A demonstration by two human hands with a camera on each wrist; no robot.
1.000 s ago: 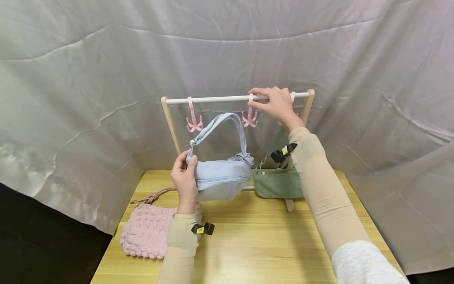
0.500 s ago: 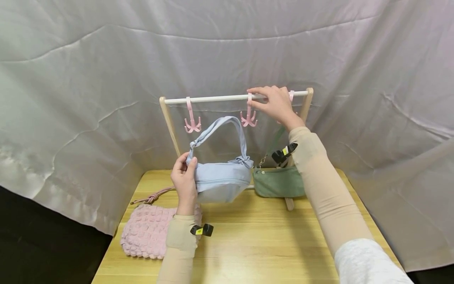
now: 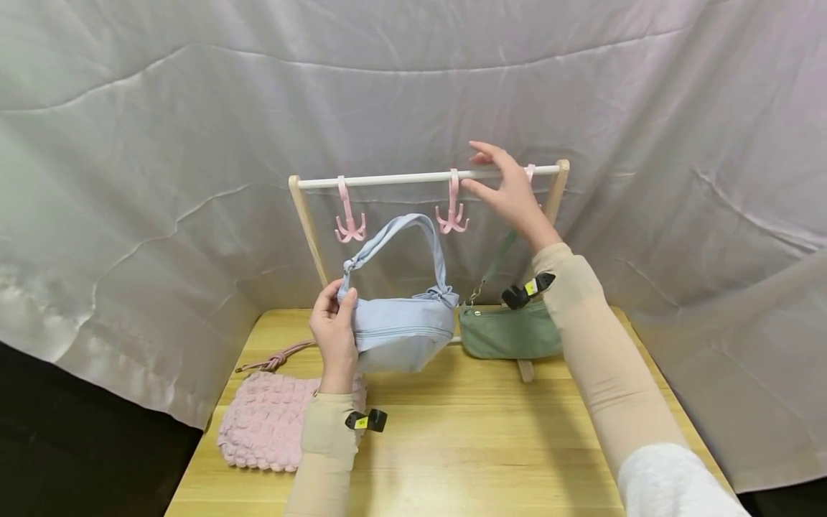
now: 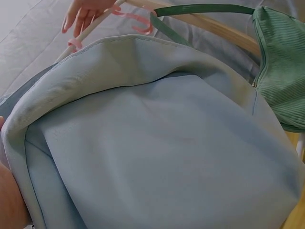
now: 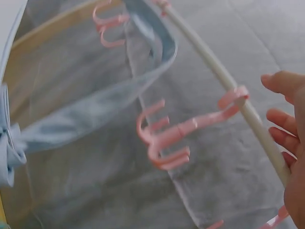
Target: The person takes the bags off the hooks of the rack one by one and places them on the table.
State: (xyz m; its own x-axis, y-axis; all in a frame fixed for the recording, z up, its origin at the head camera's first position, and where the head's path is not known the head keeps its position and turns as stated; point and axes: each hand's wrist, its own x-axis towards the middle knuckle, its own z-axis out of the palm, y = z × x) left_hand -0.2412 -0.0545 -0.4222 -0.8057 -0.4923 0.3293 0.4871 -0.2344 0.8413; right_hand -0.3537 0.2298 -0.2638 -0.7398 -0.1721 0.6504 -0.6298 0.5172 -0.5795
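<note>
My left hand [image 3: 334, 336] grips the left end of a light blue shoulder bag [image 3: 402, 319], holding it above the table. Its strap [image 3: 399, 224] arches upward, below the rack's white bar [image 3: 400, 178] and apart from the hooks. The bag's pale underside [image 4: 143, 148] fills much of the left wrist view. My right hand [image 3: 512, 197] is at the bar with thumb and fingers spread, just right of the middle pink hook [image 3: 452, 212]. A gap shows between those fingers and the hook [image 5: 174, 136] in the right wrist view.
Another pink hook [image 3: 349, 222] hangs farther left on the bar. On the right, a green corduroy bag [image 3: 507, 334] hangs by its strap, partly behind my right arm. A puffy pink bag [image 3: 268, 420] lies at the left of the wooden table [image 3: 465, 445].
My right hand has let go of the middle hook, its fingers spreading and lifting off to the right. My left hand still holds the blue bag, nearly in place.
</note>
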